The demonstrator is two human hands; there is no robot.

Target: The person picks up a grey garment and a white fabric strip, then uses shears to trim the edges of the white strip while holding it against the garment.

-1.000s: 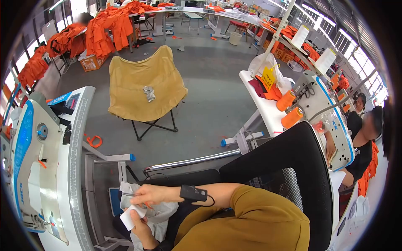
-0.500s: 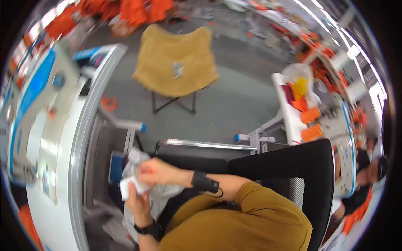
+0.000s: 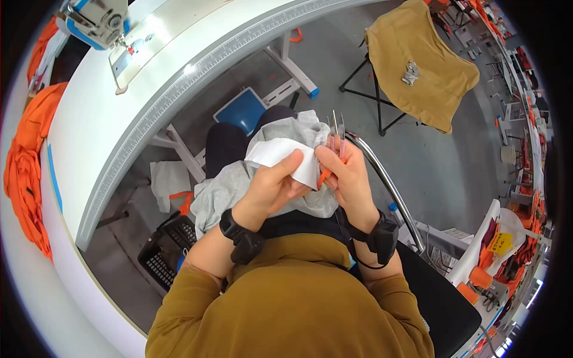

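Observation:
A white piece of cloth [image 3: 276, 152] is pinched between the thumb and fingers of my left hand [image 3: 267, 190], over my lap. My right hand [image 3: 349, 174] is closed around thread snips [image 3: 335, 125] whose thin metal points stick up past the fingers. Its thumb presses at the white piece's right edge, beside a small orange strip [image 3: 324, 177]. Under both hands a crumpled light grey fabric [image 3: 227, 191] spreads across my thighs. The right palm hides the lower part of the snips.
A white sewing table [image 3: 161, 45] with a ruler edge curves along my left, bearing a sewing machine [image 3: 98, 22]. Orange fabric [image 3: 27, 173] hangs beyond it. A black crate [image 3: 167, 250] sits on the floor; a tan folding chair [image 3: 418, 71] stands ahead to the right.
My view has swung left and down toward my lap. The hands, earlier close together over the white piece, are now side by side, and the snips' points show at the right hand.

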